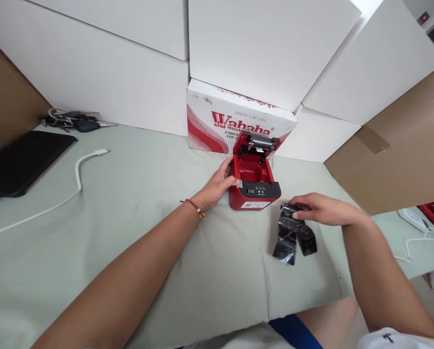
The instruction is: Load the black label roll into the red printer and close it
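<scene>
A small red printer (255, 196) with a black front panel stands with its lid (257, 143) raised, so the red hollow inside shows. My left hand (218, 185) grips its left side, thumb near the front corner and fingers partly hidden behind it. To the right of the printer, my right hand (316, 208) pinches a roll of glossy black ribbon (287, 232) at its upper end. Two loose lengths of the ribbon hang below the fingers. Whether their lower ends touch the cloth I cannot tell.
Behind the printer lies a red-and-white Wahaba-printed carton (209, 118) against white boxes (260, 39). At left are keys (71, 120), a black flat object (27, 160) and a white cable (79, 179). A brown cardboard box (394, 140) borders the right. Pale green cloth (202, 271) covers the table.
</scene>
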The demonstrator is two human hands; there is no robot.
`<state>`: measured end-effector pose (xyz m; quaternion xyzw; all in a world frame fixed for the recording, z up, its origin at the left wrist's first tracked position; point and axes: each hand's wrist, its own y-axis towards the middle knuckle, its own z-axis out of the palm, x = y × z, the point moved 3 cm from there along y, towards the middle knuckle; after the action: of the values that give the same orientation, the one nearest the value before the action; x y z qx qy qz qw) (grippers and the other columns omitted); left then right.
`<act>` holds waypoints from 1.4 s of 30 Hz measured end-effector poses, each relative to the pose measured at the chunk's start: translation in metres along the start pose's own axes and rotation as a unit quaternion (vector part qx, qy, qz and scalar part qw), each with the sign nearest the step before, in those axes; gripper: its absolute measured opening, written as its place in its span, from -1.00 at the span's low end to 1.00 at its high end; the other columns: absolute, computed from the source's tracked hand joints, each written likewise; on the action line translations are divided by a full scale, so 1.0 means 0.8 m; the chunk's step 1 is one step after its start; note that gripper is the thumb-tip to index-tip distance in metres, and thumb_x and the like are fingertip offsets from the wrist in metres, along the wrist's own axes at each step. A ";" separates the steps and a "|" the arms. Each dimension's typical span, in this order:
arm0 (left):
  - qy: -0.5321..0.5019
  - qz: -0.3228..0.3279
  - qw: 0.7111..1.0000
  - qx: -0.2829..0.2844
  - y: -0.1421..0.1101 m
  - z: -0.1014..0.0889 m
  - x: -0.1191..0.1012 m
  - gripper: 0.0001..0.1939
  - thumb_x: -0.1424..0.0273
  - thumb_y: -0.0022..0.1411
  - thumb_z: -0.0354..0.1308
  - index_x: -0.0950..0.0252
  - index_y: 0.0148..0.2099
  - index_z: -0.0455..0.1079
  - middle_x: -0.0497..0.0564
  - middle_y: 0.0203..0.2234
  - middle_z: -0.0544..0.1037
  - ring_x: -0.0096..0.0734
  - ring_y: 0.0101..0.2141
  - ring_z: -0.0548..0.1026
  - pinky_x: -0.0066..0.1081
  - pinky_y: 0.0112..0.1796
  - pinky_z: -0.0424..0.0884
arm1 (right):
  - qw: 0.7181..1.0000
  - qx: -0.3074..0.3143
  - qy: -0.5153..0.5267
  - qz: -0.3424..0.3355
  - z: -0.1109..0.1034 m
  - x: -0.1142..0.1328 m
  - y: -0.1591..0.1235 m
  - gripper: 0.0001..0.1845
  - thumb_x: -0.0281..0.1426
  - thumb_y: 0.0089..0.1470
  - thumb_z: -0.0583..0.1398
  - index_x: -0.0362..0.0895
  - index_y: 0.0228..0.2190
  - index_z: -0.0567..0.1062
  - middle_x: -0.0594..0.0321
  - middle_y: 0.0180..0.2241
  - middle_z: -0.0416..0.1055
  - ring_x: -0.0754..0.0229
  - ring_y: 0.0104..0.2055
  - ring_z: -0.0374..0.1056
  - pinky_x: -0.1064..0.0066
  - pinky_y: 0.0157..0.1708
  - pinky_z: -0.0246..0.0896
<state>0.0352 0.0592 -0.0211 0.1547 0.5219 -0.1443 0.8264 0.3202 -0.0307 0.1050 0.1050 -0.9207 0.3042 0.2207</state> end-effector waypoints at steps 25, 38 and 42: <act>0.010 0.001 1.000 0.000 0.002 -0.004 0.006 0.10 0.26 0.06 0.35 0.15 0.62 0.10 0.15 0.43 0.49 0.19 0.47 0.34 0.15 0.49 0.22 | 0.990 -0.066 -0.123 0.029 -0.024 -0.031 -0.011 -0.53 -0.20 0.27 0.30 0.00 0.16 0.71 0.08 0.09 0.70 -0.08 0.02 0.64 0.20 -0.02 0.52; -0.003 -0.003 1.000 -0.009 0.001 -0.001 0.005 0.16 0.30 0.02 0.34 0.20 0.64 0.05 0.18 0.48 0.43 0.14 0.50 0.30 0.10 0.51 0.18 | 0.913 -0.127 -0.375 0.098 -0.010 0.179 0.102 -0.58 -0.53 0.32 0.18 -0.18 0.16 0.59 -0.16 0.08 0.68 -0.21 0.04 0.63 0.22 -0.16 0.41; 0.003 -0.004 1.000 -0.013 0.001 0.001 0.002 0.17 0.30 0.02 0.33 0.25 0.65 0.04 0.21 0.44 0.46 0.15 0.47 0.33 0.08 0.49 0.21 | 0.912 -0.098 -0.381 0.118 -0.009 0.185 0.134 -0.62 -0.53 0.30 0.23 -0.21 0.10 0.65 -0.22 0.04 0.69 -0.23 0.07 0.64 0.24 -0.13 0.43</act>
<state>0.0372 0.0595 -0.0224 0.1424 0.5270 -0.1402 0.8261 0.1573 0.0503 0.1248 0.0819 -0.9657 0.1732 -0.1755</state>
